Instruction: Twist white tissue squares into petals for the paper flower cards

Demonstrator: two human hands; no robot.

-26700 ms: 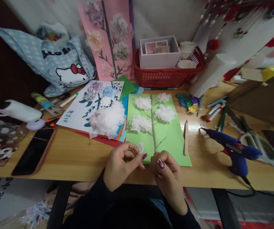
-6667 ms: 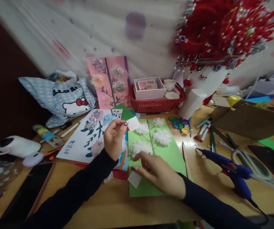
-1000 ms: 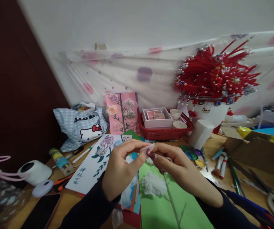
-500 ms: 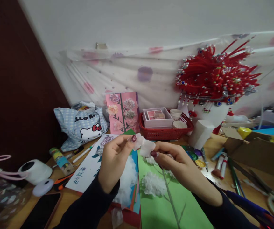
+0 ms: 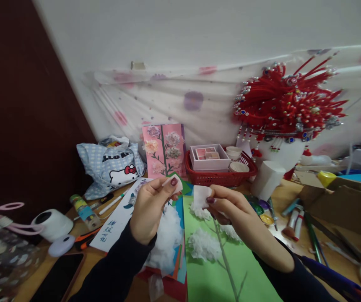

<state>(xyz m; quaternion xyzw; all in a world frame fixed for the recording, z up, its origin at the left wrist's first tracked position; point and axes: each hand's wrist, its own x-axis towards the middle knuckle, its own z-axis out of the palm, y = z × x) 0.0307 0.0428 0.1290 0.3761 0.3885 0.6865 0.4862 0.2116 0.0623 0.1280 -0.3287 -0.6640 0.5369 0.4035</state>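
Observation:
My left hand (image 5: 150, 209) pinches a small piece of white tissue paper (image 5: 177, 184) between thumb and fingers. Another small square of white tissue paper (image 5: 201, 196) is pinched in my right hand (image 5: 230, 205), a short gap away from the first. Both hands are raised over the desk. Below the right one lies a green sheet (image 5: 205, 277) with a drawn stem and several ruffled white paper flowers (image 5: 204, 245) on it. Beneath my left forearm and wrist, a heap of white tissue pieces (image 5: 169, 239) rests on coloured paper, partly hidden.
Behind stand a pink flower picture (image 5: 164, 151), a red basket (image 5: 211, 178) and a checked bag (image 5: 114, 163). A red beaded headdress (image 5: 287, 105) is at the back right. Scissors (image 5: 353, 251) and a cardboard box (image 5: 344, 205) lie right; a phone (image 5: 57, 279) lies left.
The two tissue pieces, close together before, are now apart, one in each hand. My right hand has shifted slightly to the right. The view has tilted a little.

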